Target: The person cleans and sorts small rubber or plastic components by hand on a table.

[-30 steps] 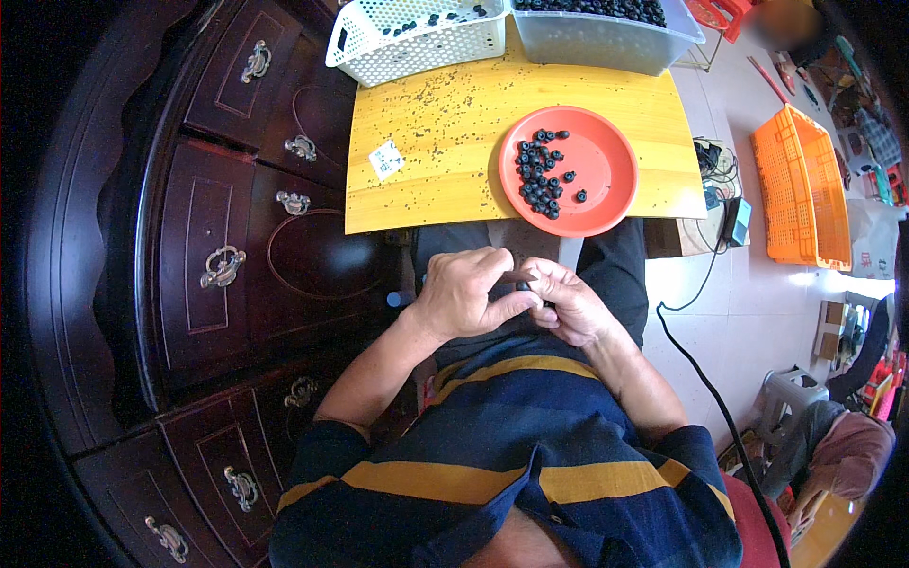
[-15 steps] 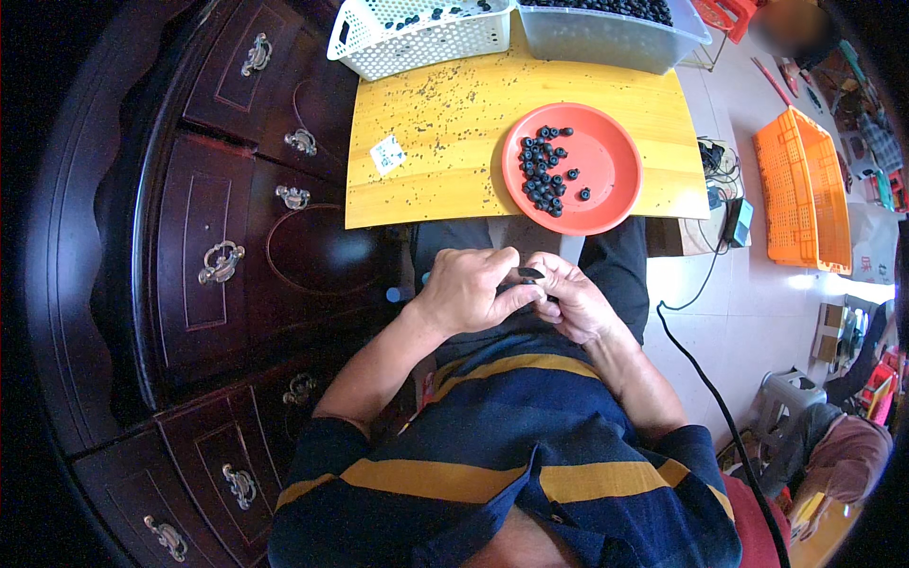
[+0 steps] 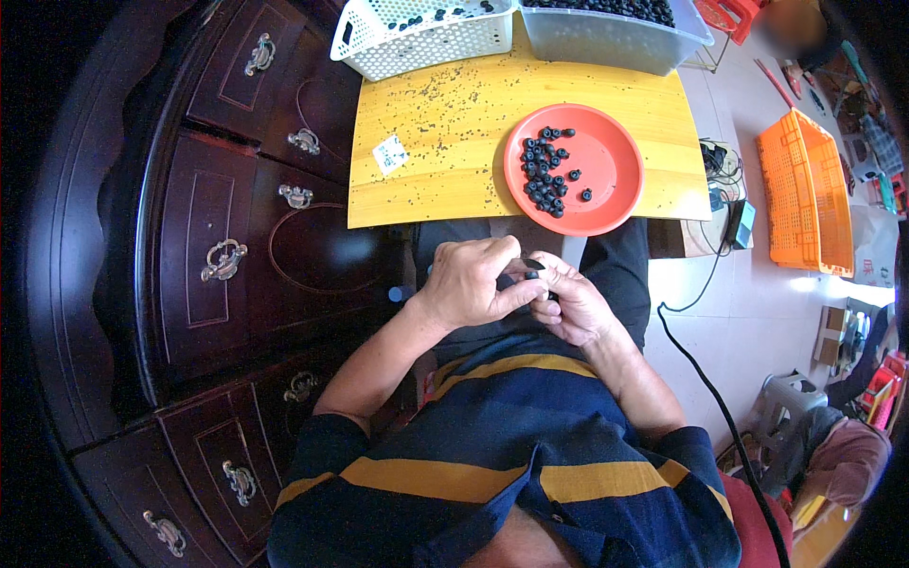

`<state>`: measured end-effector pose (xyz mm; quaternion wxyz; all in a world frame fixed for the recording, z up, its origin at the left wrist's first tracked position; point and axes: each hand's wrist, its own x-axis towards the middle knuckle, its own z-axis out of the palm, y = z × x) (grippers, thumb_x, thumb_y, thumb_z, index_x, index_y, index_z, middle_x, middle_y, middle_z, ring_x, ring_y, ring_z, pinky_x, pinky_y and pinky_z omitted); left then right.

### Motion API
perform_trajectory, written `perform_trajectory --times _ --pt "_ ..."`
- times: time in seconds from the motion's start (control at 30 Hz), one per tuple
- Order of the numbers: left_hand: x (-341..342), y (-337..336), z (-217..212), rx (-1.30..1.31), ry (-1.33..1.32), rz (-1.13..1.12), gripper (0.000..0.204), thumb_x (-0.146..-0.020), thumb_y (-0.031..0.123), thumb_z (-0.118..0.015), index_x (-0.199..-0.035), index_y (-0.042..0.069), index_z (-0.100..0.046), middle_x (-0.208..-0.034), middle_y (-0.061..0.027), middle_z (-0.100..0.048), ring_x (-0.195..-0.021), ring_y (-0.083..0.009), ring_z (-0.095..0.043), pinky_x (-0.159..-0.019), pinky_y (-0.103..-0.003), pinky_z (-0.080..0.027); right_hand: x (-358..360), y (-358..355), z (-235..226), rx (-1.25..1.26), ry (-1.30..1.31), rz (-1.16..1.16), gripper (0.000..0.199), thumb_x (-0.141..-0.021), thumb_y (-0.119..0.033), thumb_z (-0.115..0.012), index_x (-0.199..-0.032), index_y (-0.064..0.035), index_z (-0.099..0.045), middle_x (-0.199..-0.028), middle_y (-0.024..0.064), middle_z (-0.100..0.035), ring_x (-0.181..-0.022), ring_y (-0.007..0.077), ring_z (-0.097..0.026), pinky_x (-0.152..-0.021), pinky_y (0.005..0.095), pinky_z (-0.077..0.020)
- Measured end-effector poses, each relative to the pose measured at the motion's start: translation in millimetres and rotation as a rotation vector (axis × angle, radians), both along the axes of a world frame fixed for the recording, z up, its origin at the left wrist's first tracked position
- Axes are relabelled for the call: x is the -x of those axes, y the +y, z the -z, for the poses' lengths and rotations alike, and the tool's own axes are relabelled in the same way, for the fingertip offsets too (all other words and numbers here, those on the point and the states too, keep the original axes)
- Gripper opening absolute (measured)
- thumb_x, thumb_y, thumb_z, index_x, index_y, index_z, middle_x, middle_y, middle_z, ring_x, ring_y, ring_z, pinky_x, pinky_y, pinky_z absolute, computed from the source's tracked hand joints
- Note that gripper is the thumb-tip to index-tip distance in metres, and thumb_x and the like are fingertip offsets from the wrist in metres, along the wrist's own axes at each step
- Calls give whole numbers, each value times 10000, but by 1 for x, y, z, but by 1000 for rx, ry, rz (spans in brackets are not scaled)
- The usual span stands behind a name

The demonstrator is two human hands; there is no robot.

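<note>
Above the dark-trousered lap (image 3: 620, 270), the left hand (image 3: 473, 286) is clamping its fingers on a thin, dark blade-like tool (image 3: 534, 264); the right hand's (image 3: 576, 303) are pinching a small black rounded piece (image 3: 531, 275), seemingly for steadiness.

A yellow wood-grain table (image 3: 670, 133) carries most of the things. Along its far side stand a white, hole-patterned basket (image 3: 431, 47) on the left and a translucent bin (image 3: 615, 47) on the right, close beside each other. A round red plate (image 3: 617, 175) sits right of the middle, its rim reaching past the near edge. Toward the left lies a small white paper (image 3: 389, 154), and dark specks (image 3: 431, 126) litter that half. On the pale tiled floor (image 3: 682, 346) to the right stands an orange crate (image 3: 833, 241).
</note>
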<state>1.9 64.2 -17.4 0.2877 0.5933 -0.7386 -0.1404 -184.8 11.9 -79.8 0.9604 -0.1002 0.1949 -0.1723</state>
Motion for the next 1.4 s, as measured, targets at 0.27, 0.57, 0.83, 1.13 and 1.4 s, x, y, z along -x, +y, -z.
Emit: perform_trajectory --times 0.27,0.57,0.83,1.13,1.4 --pt "2 -2 4 16 -4 0 425 -861 450 -753 -778 94 -536 -655 -79 -653 -596 -276 -688 -512 -394 -521 2 -2 2 6 -22 -2 132 -1028 -240 -611 -1088 -123 -599 -763 -21 -566 -512 26 -420 -429 161 -303" --pt "0 -7 8 1 -7 17 412 -864 440 -743 -772 89 -548 -640 -91 -652 -600 -299 -687 -527 -415 -527 3 -9 2 64 9 -3 138 -1020 -263 -626 -1051 -132 -595 -755 -33 -568 -515 27 -425 -431 158 -307" --pt "2 -13 4 -26 -29 22 385 -871 390 -757 -758 82 -556 -653 -104 -640 -606 -311 -682 -518 -410 -513 0 -9 -6 70 109 43 152 -1018 -293 -627 -1015 -144 -596 -735 -48 -552 -524 26 -430 -431 164 -296" --pt "-23 -37 -15 -249 46 -15 275 -839 309 -791 -901 69 -670 -636 -89 -625 -569 -245 -646 -549 -372 -499 -2 -13 -1 61 149 37 228 -1052 -310 -556 -1084 -91 -611 -800 -22 -544 -582 54 -458 -460 185 -315" --pt "-160 -192 -77 -48 -191 -504 481 -867 507 -730 -923 33 -678 -800 -147 -713 -769 -289 -720 -711 -414 -553 2 -13 23 -74 246 67 303 -1008 -166 -527 -1290 -69 -578 -1102 24 -668 -856 116 -626 -638 211 -455"
